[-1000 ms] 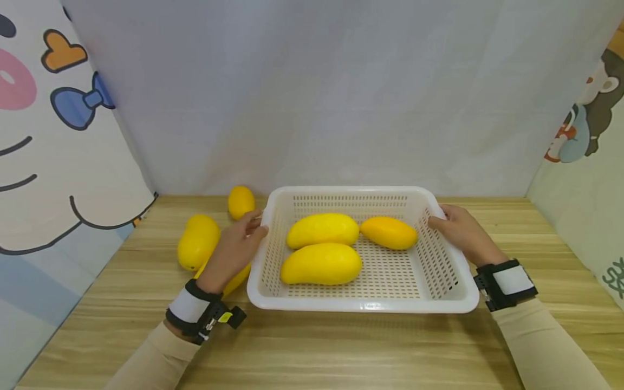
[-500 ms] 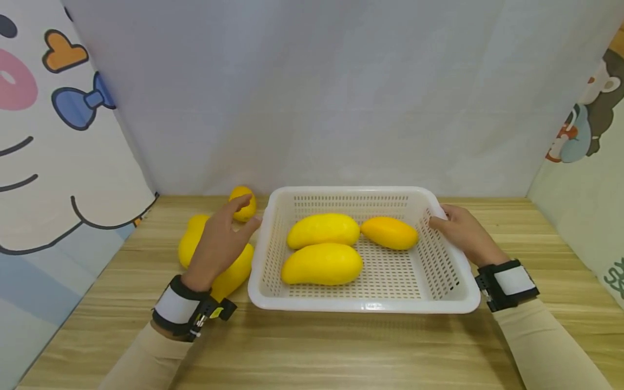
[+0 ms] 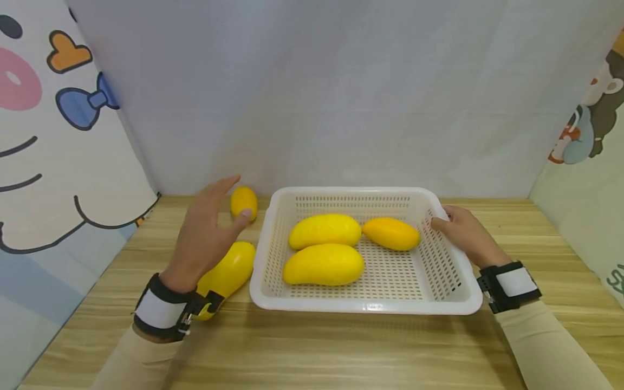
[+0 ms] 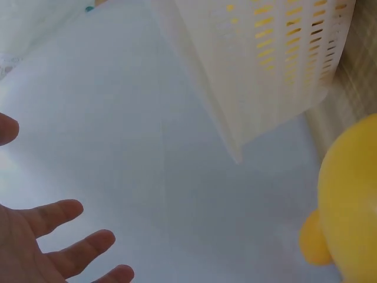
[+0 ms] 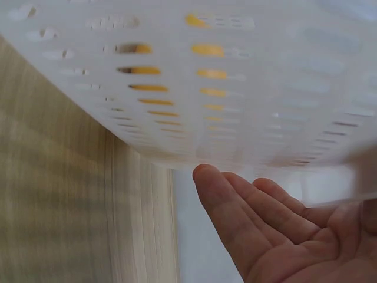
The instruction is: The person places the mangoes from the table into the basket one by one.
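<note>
My left hand (image 3: 200, 235) hovers to the left of the white plastic basket (image 3: 365, 306), its fingers spread and holding nothing. Below it lies a large yellow mango (image 3: 229, 271), partly covered by the hand and wrist band. A smaller orange-yellow mango (image 3: 242, 201) sits behind the thumb. With the thumb over the rim and fingers against the outer wall, my right hand (image 3: 463, 233) grips the basket's right end. Inside the basket lie two long yellow mangoes, a rear one (image 3: 325, 230) and a front one (image 3: 324, 264), plus a smaller orange-yellow mango (image 3: 391, 234) to their right.
Everything is on a wood-grain table (image 3: 341, 352). A pale cloth backdrop (image 3: 341, 97) stands behind it. Printed cartoon panels border the left (image 3: 58, 162) and right (image 3: 590, 179) sides.
My left hand has let go of the basket's left rim and moved left, over the loose mangoes, covering one of them. The right hand and basket stay almost in place.
</note>
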Demonstrator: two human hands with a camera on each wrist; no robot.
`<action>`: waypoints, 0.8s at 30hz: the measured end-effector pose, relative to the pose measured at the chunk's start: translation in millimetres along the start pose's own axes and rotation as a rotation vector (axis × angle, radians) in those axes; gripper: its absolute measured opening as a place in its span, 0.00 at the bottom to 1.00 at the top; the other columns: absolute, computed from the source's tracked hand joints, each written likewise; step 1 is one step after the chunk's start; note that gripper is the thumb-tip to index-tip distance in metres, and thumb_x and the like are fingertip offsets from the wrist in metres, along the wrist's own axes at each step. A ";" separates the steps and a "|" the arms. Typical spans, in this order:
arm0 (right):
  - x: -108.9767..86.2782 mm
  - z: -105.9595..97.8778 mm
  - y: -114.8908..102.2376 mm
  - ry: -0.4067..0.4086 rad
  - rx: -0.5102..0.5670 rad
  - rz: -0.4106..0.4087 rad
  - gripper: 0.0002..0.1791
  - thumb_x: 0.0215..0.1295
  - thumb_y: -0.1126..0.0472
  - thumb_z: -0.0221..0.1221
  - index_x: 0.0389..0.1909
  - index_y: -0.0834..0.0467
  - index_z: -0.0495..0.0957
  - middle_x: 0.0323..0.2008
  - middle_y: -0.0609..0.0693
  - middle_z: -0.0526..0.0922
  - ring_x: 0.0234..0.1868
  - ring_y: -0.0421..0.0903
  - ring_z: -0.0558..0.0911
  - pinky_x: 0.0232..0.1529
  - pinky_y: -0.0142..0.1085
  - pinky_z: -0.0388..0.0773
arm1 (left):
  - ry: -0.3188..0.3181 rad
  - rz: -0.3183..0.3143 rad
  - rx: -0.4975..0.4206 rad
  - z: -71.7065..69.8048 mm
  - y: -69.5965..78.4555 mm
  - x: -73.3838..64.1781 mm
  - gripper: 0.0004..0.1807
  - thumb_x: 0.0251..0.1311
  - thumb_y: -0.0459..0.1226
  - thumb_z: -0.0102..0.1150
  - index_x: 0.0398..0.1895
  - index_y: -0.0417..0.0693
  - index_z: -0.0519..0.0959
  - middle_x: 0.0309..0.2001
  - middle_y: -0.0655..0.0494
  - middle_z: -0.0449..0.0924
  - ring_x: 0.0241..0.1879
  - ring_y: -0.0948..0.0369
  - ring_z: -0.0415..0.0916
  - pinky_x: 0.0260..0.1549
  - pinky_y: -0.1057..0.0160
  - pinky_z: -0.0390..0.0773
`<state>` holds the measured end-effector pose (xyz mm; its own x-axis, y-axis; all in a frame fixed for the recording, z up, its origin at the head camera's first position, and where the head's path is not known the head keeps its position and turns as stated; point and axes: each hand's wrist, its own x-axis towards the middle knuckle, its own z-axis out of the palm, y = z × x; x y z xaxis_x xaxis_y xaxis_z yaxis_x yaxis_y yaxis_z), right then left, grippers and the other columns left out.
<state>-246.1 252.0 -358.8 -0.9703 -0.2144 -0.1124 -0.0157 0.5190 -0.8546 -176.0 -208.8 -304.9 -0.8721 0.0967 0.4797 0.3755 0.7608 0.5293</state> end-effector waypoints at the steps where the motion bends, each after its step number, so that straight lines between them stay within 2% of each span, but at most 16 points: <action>1: -0.1 0.0 0.0 0.000 0.000 0.000 0.28 0.78 0.58 0.47 0.71 0.71 0.60 0.50 0.73 0.79 0.34 0.56 0.89 0.31 0.49 0.87 | 0.010 0.010 0.009 -2.5 -0.1 0.0 0.35 0.67 0.47 0.58 0.75 0.45 0.65 0.73 0.41 0.64 0.73 0.41 0.57 0.69 0.35 0.56; 8: 0.0 0.2 -0.1 -0.006 0.002 0.010 0.29 0.78 0.57 0.46 0.72 0.71 0.59 0.51 0.73 0.79 0.34 0.57 0.89 0.30 0.49 0.87 | 0.052 0.046 0.071 -15.4 -4.8 0.4 0.37 0.63 0.45 0.62 0.74 0.44 0.66 0.71 0.38 0.65 0.70 0.37 0.58 0.66 0.31 0.56; 14: -0.3 0.1 -0.2 -0.010 0.006 0.017 0.30 0.78 0.57 0.46 0.72 0.71 0.58 0.51 0.73 0.79 0.34 0.57 0.89 0.31 0.49 0.87 | 0.036 0.044 0.132 -17.8 -11.5 2.0 0.39 0.57 0.47 0.68 0.71 0.43 0.70 0.69 0.38 0.68 0.69 0.38 0.60 0.65 0.30 0.58; 18: -0.2 -0.1 -0.9 -0.010 0.003 0.020 0.30 0.78 0.57 0.46 0.72 0.72 0.58 0.50 0.73 0.80 0.34 0.56 0.89 0.31 0.49 0.87 | -0.011 0.002 0.172 -22.3 -15.7 2.3 0.41 0.57 0.48 0.70 0.72 0.43 0.69 0.70 0.36 0.66 0.70 0.36 0.59 0.65 0.29 0.58; 24: -0.5 -0.7 -1.2 -0.008 -0.006 0.021 0.30 0.78 0.57 0.47 0.72 0.71 0.58 0.50 0.73 0.79 0.34 0.56 0.89 0.31 0.49 0.87 | -0.090 -0.085 0.219 -28.6 -21.6 1.2 0.42 0.60 0.51 0.68 0.74 0.43 0.66 0.73 0.34 0.60 0.70 0.34 0.56 0.63 0.26 0.57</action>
<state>-245.7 252.0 -357.4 -0.9684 -0.2101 -0.1341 0.0030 0.5283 -0.8491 -176.2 -243.5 -295.8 -0.9255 0.0759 0.3710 0.2318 0.8884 0.3964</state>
